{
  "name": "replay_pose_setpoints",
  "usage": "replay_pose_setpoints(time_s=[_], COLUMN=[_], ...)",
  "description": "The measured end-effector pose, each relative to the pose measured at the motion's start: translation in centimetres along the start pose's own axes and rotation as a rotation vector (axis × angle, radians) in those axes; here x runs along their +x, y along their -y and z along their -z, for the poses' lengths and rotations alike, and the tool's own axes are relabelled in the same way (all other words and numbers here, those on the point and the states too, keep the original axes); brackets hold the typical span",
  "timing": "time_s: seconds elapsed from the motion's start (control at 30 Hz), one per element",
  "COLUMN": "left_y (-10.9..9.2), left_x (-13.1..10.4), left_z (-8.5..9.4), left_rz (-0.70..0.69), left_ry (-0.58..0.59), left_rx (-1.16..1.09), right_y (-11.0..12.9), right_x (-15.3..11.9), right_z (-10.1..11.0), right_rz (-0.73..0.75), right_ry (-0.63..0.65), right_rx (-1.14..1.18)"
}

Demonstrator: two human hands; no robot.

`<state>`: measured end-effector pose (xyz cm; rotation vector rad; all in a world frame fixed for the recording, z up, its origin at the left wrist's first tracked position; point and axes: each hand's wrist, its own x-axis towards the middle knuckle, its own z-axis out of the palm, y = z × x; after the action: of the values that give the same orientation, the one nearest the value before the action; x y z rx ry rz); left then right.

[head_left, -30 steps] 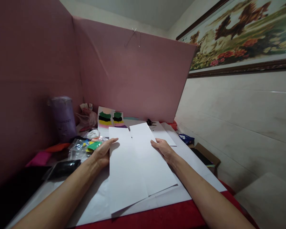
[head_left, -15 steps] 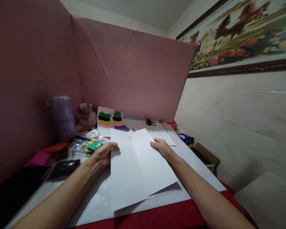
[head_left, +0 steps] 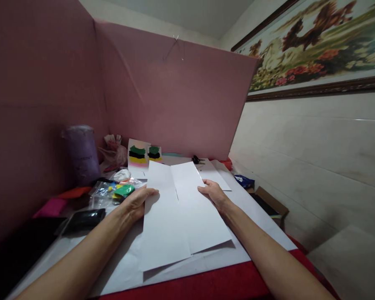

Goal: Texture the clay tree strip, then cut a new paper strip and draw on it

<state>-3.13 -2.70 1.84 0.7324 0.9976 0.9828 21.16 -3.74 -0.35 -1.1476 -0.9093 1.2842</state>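
Observation:
A white folded paper (head_left: 165,225) is held up in front of me, tilted over the table. Two panels meet along its middle, with a thin dark gap showing partway down. My left hand (head_left: 140,201) grips its left edge, thumb on top and fingers hidden behind. On the opposite edge, my right hand (head_left: 216,193) pinches the paper the same way, thumb in front. Below the lower edge falls a shadow on the white table covering (head_left: 118,266). Just beyond my left hand lies a green packet (head_left: 124,191) among clear plastic bags.
At the back stand two cards with coloured bands, the larger card (head_left: 138,155) on the left. A purple cylinder (head_left: 82,156) and black packet (head_left: 86,221) are at left. Keys (head_left: 197,159) lie behind the paper. Pink panels (head_left: 175,96) border the table; an open box (head_left: 268,204) is at right.
The paper's far edge has risen and now covers more of the cards behind. The gap between its panels has narrowed at the bottom. Both hands keep their hold.

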Motion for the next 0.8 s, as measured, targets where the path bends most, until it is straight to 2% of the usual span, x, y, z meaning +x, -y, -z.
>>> replay_pose_setpoints(time_s=[0.17, 0.33, 0.47, 0.63, 0.8], left_y=[0.2, 0.1, -0.2, -0.2, -0.1], left_x=[0.0, -0.4, -0.9, -1.1, -0.8], left_z=[0.0, -0.2, -0.7, -0.8, -0.5], left_rz=[-0.029, -0.007, 0.032, 0.019, 0.004], left_ry=[0.051, 0.025, 0.003, 0.017, 0.032], left_rx=[0.014, -0.03, -0.037, -0.019, 0.056], right_y=[0.0, 0.0, -0.1, -0.3, -0.2], right_x=[-0.1, -0.1, 0.0, 0.2, 0.3], right_z=[0.0, 0.0, 0.1, 0.1, 0.1], right_rz=[0.007, 0.008, 0.018, 0.052, 0.038], right_ry=[0.055, 0.046, 0.097, 0.019, 0.015], right_rx=[0.033, 0.032, 0.057, 0.02, 0.044])
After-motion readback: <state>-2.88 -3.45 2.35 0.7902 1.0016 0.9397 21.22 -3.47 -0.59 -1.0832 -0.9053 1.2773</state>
